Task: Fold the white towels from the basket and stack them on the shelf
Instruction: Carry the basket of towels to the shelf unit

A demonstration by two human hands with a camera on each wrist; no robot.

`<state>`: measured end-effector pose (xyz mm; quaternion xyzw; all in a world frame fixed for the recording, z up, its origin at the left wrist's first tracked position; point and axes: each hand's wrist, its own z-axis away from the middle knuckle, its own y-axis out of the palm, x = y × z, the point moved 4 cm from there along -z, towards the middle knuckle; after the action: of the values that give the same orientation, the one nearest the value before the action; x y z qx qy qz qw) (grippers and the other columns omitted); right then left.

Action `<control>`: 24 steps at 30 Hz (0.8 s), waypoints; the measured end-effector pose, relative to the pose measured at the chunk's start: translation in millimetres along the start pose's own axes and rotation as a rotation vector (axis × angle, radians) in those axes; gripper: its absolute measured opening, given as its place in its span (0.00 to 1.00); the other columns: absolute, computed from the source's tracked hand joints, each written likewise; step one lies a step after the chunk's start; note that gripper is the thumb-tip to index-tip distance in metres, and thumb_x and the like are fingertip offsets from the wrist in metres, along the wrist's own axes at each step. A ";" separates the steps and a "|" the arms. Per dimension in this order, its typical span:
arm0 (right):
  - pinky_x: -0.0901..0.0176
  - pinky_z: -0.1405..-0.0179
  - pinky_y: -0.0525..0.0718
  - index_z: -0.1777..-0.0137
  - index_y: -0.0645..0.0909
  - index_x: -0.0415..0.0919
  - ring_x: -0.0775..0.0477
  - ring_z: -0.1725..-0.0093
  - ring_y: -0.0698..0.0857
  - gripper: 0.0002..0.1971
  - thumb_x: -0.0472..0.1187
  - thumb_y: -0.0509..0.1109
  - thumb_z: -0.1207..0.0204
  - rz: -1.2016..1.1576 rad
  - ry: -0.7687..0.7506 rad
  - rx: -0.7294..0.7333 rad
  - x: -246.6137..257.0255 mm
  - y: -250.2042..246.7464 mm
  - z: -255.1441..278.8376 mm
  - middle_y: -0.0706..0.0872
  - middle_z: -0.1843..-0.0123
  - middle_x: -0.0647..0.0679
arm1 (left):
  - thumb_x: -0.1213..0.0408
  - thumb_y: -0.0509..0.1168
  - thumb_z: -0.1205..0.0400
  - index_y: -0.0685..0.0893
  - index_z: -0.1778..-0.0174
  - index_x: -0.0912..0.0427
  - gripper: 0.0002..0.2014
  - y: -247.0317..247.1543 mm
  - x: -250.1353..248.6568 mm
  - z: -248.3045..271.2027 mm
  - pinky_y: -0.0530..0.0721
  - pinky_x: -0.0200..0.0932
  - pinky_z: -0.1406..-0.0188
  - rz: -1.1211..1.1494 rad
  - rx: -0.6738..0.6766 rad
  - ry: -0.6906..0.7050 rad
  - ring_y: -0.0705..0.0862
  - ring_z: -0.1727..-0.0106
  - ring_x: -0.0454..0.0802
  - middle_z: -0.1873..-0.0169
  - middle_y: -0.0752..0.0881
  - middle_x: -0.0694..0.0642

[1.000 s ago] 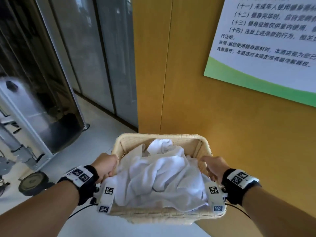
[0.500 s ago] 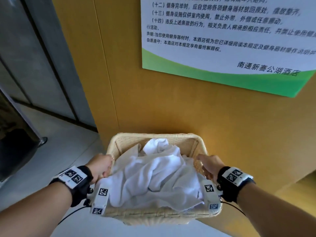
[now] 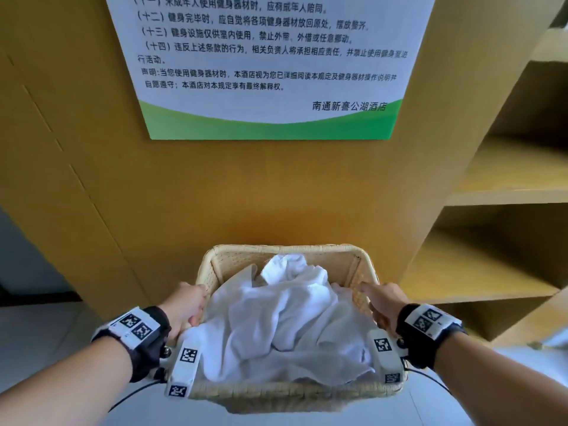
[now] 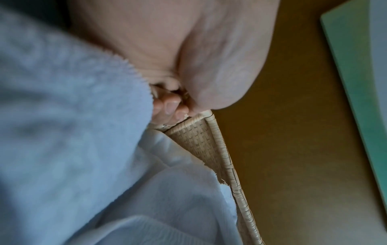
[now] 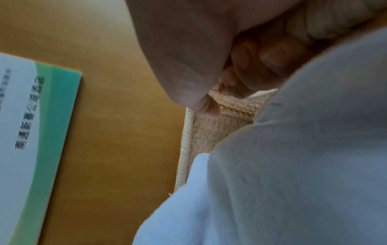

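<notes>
A person holds a woven basket (image 3: 285,395) in front of the body, one hand on each side rim. The left hand (image 3: 183,305) grips the left rim, fingers curled over it and into the basket; in the left wrist view the fingertips (image 4: 167,106) lie bunched together against the inside of the woven wall, beside the cloth. The right hand (image 3: 382,304) grips the right rim in the same manner; in the right wrist view its fingers (image 5: 270,56) are curled close together over the rim, with the thumb pressed on the outer edge of the wall. Both wrists wear dark bands (image 3: 427,330) carrying black-and-white square markers. The white towels (image 3: 282,318) lie crumpled and unfolded in the basket, heaped above rim height; one fold hangs over the near left corner of the basket and another covers the near right corner. Directly beyond the far rim of the basket stands an ochre wall panel (image 3: 246,192), on which hangs a white notice (image 3: 270,56) with printed text and a green lower band. To the right of the panel is the shelf (image 3: 507,195), a set of open wooden compartments, the nearest board lying just beyond the right hand.
</notes>
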<state>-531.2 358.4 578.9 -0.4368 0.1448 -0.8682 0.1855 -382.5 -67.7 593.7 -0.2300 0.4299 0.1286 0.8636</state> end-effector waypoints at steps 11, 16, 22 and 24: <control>0.61 0.79 0.69 0.50 0.87 0.33 0.50 0.82 0.70 0.16 0.49 0.73 0.21 -0.164 0.099 -0.223 -81.3 -130.0 32.3 0.76 0.78 0.49 | 0.68 0.58 0.08 0.80 0.51 0.67 0.09 147.2 -63.6 12.4 0.58 0.39 0.78 -0.211 0.257 0.104 0.63 0.81 0.48 0.73 0.72 0.54; 0.65 0.81 0.68 0.58 0.83 0.36 0.51 0.84 0.68 0.13 0.48 0.72 0.21 -0.239 0.145 -0.309 -117.0 -195.7 23.2 0.74 0.80 0.50 | 0.68 0.57 0.07 0.80 0.51 0.68 0.11 229.8 -86.7 25.7 0.60 0.35 0.85 -0.230 0.321 0.129 0.64 0.82 0.47 0.73 0.71 0.55; 0.66 0.81 0.66 0.63 0.77 0.41 0.51 0.86 0.67 0.14 0.49 0.73 0.22 -0.283 0.183 -0.363 -149.4 -267.3 8.9 0.73 0.80 0.49 | 0.68 0.57 0.07 0.78 0.51 0.66 0.09 318.3 -113.8 44.4 0.60 0.35 0.86 -0.297 0.374 0.157 0.64 0.81 0.47 0.73 0.70 0.55; 0.66 0.80 0.63 0.64 0.77 0.42 0.51 0.85 0.66 0.13 0.48 0.72 0.23 -0.305 0.170 -0.368 -156.2 -285.5 4.6 0.70 0.80 0.49 | 0.69 0.56 0.07 0.77 0.47 0.67 0.07 344.3 -121.3 50.3 0.60 0.36 0.86 -0.299 0.397 0.164 0.64 0.79 0.47 0.72 0.70 0.55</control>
<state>-497.5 681.9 589.5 -0.4052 0.2477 -0.8790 -0.0433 -565.1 251.3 618.6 -0.1270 0.4767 -0.1065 0.8633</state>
